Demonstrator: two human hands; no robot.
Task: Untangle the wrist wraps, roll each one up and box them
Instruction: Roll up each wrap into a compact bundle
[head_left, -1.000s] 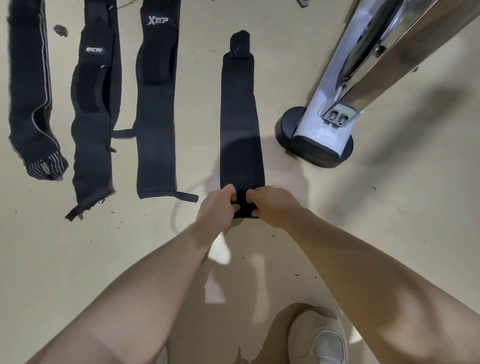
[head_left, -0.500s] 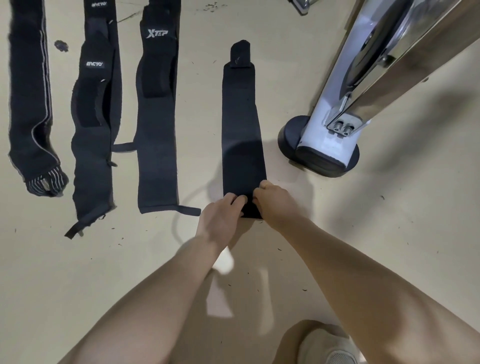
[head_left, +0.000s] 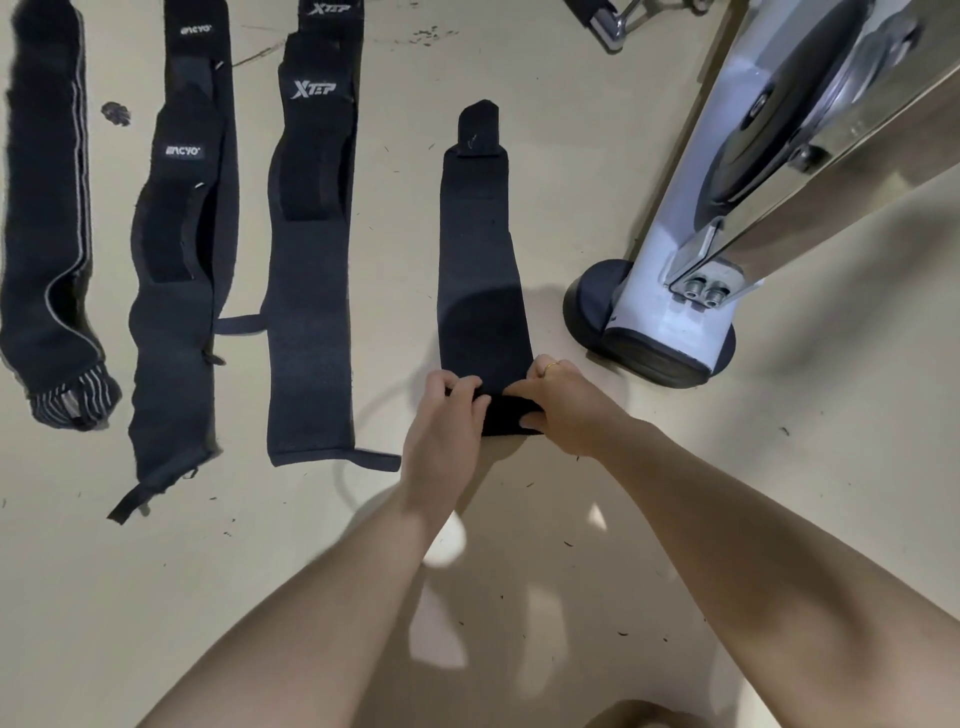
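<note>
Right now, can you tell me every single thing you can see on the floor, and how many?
Plain wrap: one, black, flat on the floor, near end rolled up under both hands.
Flat wraps: three, black, side by side to the left; one reads Xtep, one has two small white labels, one has grey stripes.
Machine leg: one, white and chrome on a black round foot, right of the plain wrap.
Floor: beige, with dark specks.
Left hand: grips the roll.
Right hand: grips the roll, ring on one finger.
</note>
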